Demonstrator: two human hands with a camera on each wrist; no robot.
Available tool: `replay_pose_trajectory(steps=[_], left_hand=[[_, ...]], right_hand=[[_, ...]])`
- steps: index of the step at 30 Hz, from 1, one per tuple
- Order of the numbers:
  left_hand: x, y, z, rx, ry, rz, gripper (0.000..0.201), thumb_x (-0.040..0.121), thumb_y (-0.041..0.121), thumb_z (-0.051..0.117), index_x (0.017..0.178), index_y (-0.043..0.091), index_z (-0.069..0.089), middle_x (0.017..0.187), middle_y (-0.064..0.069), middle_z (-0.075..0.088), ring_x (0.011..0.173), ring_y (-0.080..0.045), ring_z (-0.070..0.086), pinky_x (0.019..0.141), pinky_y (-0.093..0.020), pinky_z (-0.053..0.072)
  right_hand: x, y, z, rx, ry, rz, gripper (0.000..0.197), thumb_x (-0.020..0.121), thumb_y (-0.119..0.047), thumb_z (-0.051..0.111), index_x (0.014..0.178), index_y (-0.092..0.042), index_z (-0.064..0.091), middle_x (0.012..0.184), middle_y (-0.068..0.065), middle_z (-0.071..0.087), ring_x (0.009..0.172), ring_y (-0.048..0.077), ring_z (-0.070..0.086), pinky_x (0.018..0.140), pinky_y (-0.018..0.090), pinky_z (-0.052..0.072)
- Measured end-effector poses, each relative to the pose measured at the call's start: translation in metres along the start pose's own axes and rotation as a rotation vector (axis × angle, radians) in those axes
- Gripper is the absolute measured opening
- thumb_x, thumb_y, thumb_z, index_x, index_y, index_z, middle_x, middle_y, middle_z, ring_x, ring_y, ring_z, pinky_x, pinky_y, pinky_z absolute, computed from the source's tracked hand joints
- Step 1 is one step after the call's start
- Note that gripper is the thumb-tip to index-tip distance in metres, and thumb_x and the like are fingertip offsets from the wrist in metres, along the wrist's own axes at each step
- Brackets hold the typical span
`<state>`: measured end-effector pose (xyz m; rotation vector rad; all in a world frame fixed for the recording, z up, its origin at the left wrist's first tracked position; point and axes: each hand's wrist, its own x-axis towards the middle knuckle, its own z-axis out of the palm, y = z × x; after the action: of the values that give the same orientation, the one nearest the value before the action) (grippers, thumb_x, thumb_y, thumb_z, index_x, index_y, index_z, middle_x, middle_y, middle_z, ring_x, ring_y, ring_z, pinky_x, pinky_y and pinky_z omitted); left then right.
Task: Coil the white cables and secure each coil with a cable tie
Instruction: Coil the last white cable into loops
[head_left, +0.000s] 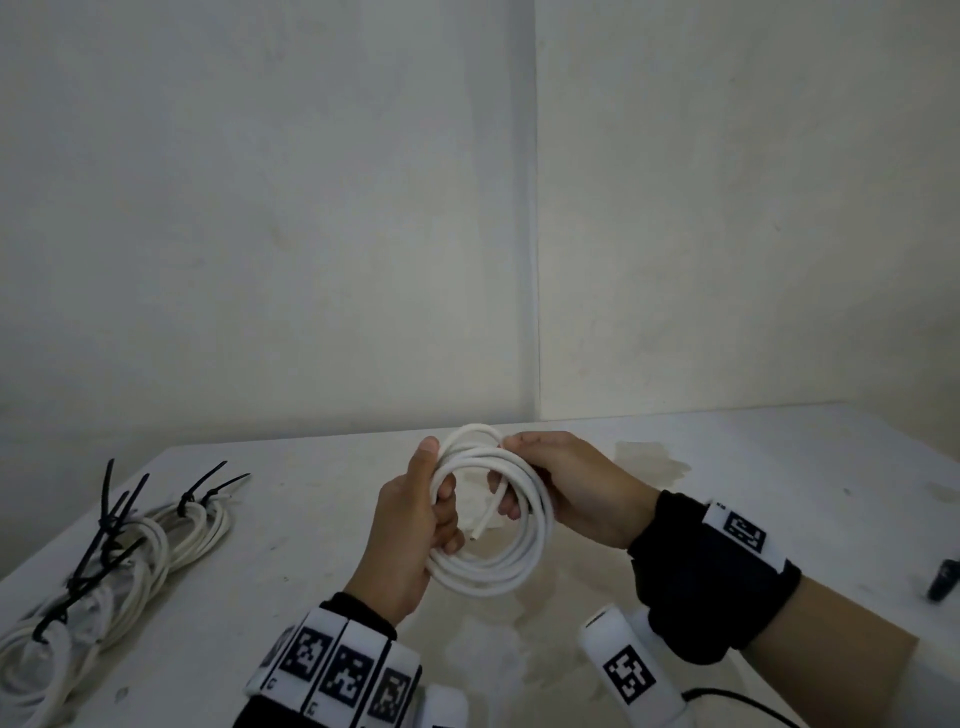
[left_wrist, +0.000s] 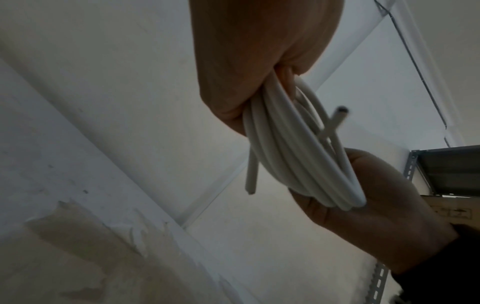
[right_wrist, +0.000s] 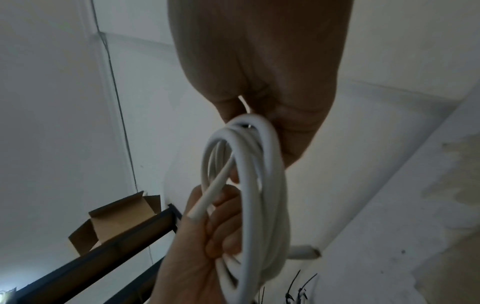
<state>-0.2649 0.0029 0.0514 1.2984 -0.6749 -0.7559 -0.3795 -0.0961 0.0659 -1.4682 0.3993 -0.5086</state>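
Observation:
A white cable coil (head_left: 498, 566) of several loops hangs in the air above the white table (head_left: 291, 519), between both hands. My left hand (head_left: 415, 525) grips its left side, fingers curled through the loops and thumb on top. My right hand (head_left: 566, 483) holds the right and top of the coil, fingers curled round the strands. One cut cable end (head_left: 480, 527) points down inside the ring. The left wrist view shows the coil (left_wrist: 298, 148) edge-on with two free ends sticking out. In the right wrist view the coil (right_wrist: 259, 195) runs from my right fingers down to my left hand (right_wrist: 205, 236).
Several coiled white cables (head_left: 145, 561) bound with black cable ties (head_left: 111, 512) lie at the table's left edge. A dark object (head_left: 943, 582) sits at the far right edge. White walls stand behind the table. A cardboard box (right_wrist: 116, 218) rests on a dark shelf frame.

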Motion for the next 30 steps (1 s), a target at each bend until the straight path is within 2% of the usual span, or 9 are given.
replay_pose_trajectory(steps=[4, 7, 11, 16, 18, 21, 23, 26, 30], left_hand=[[0.005, 0.005, -0.003, -0.025, 0.037, 0.014, 0.048, 0.096, 0.036, 0.038, 0.053, 0.013, 0.035, 0.037, 0.006, 0.023, 0.033, -0.009, 0.021, 0.039, -0.019, 0.026], [0.004, 0.006, -0.004, -0.025, 0.035, 0.017, 0.048, 0.095, 0.036, 0.039, 0.054, 0.012, 0.037, 0.037, 0.005, 0.024, 0.033, -0.009, 0.022, 0.04, -0.02, 0.027], [0.0, 0.001, -0.002, -0.045, -0.02, 0.02, 0.046, 0.094, 0.039, 0.041, 0.058, 0.011, 0.04, 0.039, 0.005, 0.024, 0.035, -0.009, 0.022, 0.043, -0.022, 0.029], [0.0, -0.001, -0.001, -0.057, -0.027, 0.041, 0.042, 0.091, 0.037, 0.047, 0.06, 0.011, 0.038, 0.041, 0.006, 0.023, 0.036, -0.008, 0.021, 0.039, -0.02, 0.03], [0.001, -0.001, -0.001, -0.053, -0.012, 0.064, 0.041, 0.091, 0.037, 0.047, 0.06, 0.011, 0.037, 0.041, 0.006, 0.024, 0.036, -0.008, 0.022, 0.038, -0.019, 0.03], [0.003, -0.003, -0.001, -0.032, 0.012, 0.081, 0.042, 0.09, 0.037, 0.048, 0.059, 0.011, 0.037, 0.041, 0.006, 0.025, 0.036, -0.008, 0.023, 0.037, -0.019, 0.031], [0.004, -0.005, -0.001, -0.029, 0.03, 0.079, 0.042, 0.09, 0.036, 0.049, 0.059, 0.012, 0.037, 0.041, 0.006, 0.025, 0.036, -0.008, 0.023, 0.037, -0.019, 0.031], [0.006, -0.008, -0.002, -0.034, 0.061, 0.08, 0.042, 0.092, 0.035, 0.048, 0.059, 0.012, 0.038, 0.04, 0.008, 0.025, 0.036, -0.008, 0.023, 0.037, -0.019, 0.031], [0.009, -0.01, -0.001, -0.043, 0.105, 0.092, 0.043, 0.092, 0.037, 0.05, 0.058, 0.013, 0.037, 0.04, 0.007, 0.026, 0.036, -0.008, 0.024, 0.039, -0.02, 0.031]], right_hand=[[-0.004, 0.0, 0.002, 0.037, -0.152, 0.043, 0.04, 0.093, -0.038, 0.043, 0.088, -0.002, 0.058, 0.064, 0.007, 0.062, 0.057, 0.02, 0.059, 0.062, 0.028, 0.049], [-0.006, -0.001, -0.002, -0.275, -0.191, -0.05, 0.033, 0.081, -0.017, 0.067, 0.108, -0.004, 0.054, 0.071, 0.007, 0.065, 0.064, 0.018, 0.063, 0.065, 0.028, 0.052], [-0.004, -0.003, -0.009, -0.381, -0.179, -0.081, 0.018, 0.085, -0.007, 0.062, 0.1, -0.017, 0.06, 0.079, 0.009, 0.061, 0.068, 0.012, 0.065, 0.072, 0.03, 0.055], [-0.002, -0.002, -0.01, -0.303, -0.205, -0.028, 0.025, 0.081, -0.014, 0.065, 0.104, -0.021, 0.059, 0.078, 0.006, 0.063, 0.071, 0.011, 0.067, 0.073, 0.028, 0.055], [-0.003, -0.003, -0.011, -0.198, -0.241, 0.041, 0.033, 0.071, -0.021, 0.067, 0.103, -0.017, 0.058, 0.077, 0.007, 0.067, 0.075, 0.015, 0.069, 0.075, 0.03, 0.054], [-0.005, -0.004, -0.013, -0.125, -0.279, 0.125, 0.021, 0.073, -0.018, 0.066, 0.089, -0.012, 0.054, 0.068, 0.004, 0.068, 0.081, 0.021, 0.069, 0.074, 0.029, 0.054], [-0.006, -0.004, -0.013, -0.235, -0.246, 0.135, 0.022, 0.077, -0.006, 0.07, 0.091, -0.013, 0.054, 0.076, 0.003, 0.067, 0.086, 0.025, 0.065, 0.077, 0.03, 0.055], [-0.008, -0.004, -0.009, -0.455, -0.142, 0.117, 0.031, 0.076, 0.003, 0.07, 0.096, -0.014, 0.054, 0.087, 0.004, 0.057, 0.077, 0.019, 0.06, 0.067, 0.024, 0.055], [-0.013, -0.004, 0.005, -0.676, 0.006, 0.075, 0.032, 0.082, -0.011, 0.062, 0.11, -0.009, 0.046, 0.094, 0.01, 0.06, 0.07, 0.021, 0.064, 0.063, 0.03, 0.057]])
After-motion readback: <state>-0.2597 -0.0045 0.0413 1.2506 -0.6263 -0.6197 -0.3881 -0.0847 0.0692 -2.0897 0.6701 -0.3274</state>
